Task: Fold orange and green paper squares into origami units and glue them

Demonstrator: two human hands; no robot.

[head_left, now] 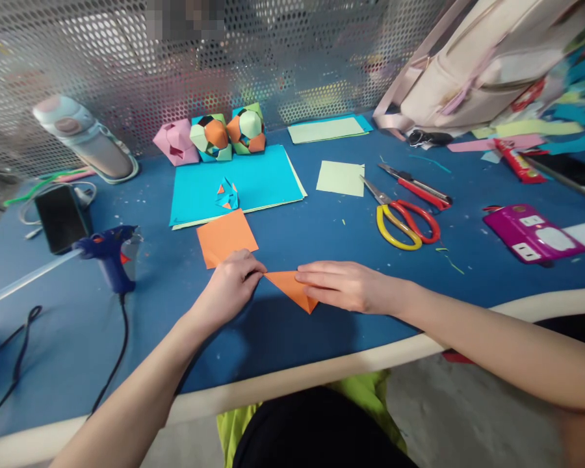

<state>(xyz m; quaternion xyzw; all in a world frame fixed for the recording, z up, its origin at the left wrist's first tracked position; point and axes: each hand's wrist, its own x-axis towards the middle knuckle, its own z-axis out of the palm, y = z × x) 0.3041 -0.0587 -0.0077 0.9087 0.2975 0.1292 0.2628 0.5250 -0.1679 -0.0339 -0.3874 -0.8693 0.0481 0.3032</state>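
Probably light, crisp and best held by its edges, the folded orange paper (288, 283) lies between left fingers (252, 265) pinching its corner and right fingers (324, 278) laid nearly together over it.

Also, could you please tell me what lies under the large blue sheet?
Pale paper shows past the right and near edges of the large blue sheet; anything else beneath is covered.

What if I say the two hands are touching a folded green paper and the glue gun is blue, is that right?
Not quite: the head view shows that the folded paper that the left hand and the right hand touch is orange, not green. The glue gun is blue, yes.
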